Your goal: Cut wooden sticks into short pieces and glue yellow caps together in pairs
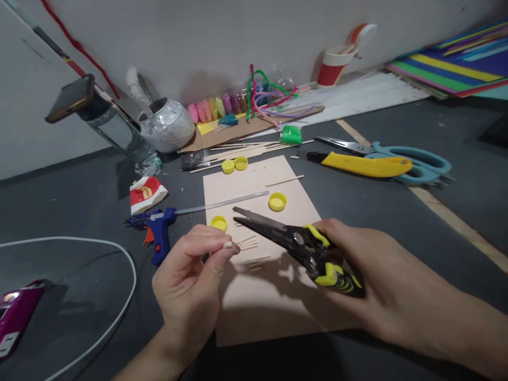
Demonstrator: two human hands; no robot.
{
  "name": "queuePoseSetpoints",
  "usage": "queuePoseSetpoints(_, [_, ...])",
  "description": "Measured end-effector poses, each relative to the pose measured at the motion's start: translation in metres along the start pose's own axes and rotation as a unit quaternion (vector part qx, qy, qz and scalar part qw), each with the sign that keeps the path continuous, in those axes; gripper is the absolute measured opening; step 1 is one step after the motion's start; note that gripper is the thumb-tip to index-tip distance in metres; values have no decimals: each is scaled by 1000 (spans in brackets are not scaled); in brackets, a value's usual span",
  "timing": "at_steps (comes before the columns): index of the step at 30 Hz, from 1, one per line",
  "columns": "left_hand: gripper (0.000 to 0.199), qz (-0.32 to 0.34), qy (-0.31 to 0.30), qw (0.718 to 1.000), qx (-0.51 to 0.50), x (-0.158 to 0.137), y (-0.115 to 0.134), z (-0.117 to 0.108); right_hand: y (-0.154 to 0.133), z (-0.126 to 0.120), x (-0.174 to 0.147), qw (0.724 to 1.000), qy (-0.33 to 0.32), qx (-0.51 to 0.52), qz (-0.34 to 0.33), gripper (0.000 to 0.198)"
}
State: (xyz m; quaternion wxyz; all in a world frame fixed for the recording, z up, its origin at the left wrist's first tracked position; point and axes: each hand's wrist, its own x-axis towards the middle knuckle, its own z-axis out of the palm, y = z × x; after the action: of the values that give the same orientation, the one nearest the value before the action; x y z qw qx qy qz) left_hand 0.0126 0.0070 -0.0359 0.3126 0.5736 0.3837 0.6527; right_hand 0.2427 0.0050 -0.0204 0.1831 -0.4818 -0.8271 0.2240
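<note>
Between thumb and forefinger, my left hand (194,275) pinches a thin wooden stick (228,245), its pale end showing at the fingertips. My right hand (369,270) is wrapped round black and yellow snips (296,238), whose blades point left and stand slightly apart above a beige board (246,323). Short cut sticks (249,243) lie on the board beyond my left fingertips. Yellow bottle caps rest there too: one cap (218,224) just behind my left hand, another cap (277,201) past the snips' blades. A longer stick (284,181) lies near the board's right edge.
A blue glue gun (159,233) with a clear glue stick lies left. To the right are a yellow utility knife (365,164) and blue-handled scissors (420,161). A white cable (129,264) curves at left. Long sticks (246,151), a silver pot (166,127) and a cup (333,66) stand behind.
</note>
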Motion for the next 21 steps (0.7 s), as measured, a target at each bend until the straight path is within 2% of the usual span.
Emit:
queuePoseSetpoints(2, [20,5,-2,1000,2,0,-1,0,-1,-1,1,1000,-22,6,4,27])
queuePoseSetpoints(6, [21,24,-3,1000,7,0,-3,-2,-5,2,2,998,-63,29,8,21])
queuePoseSetpoints(14, [21,41,2,999,21,0,-2,-1,-9,3,-2,997,-69,27,-5,8])
queuePoseSetpoints(21, [21,43,13,999,9,-1,-1,2,-7,1,-2,999,-41,16,5,13])
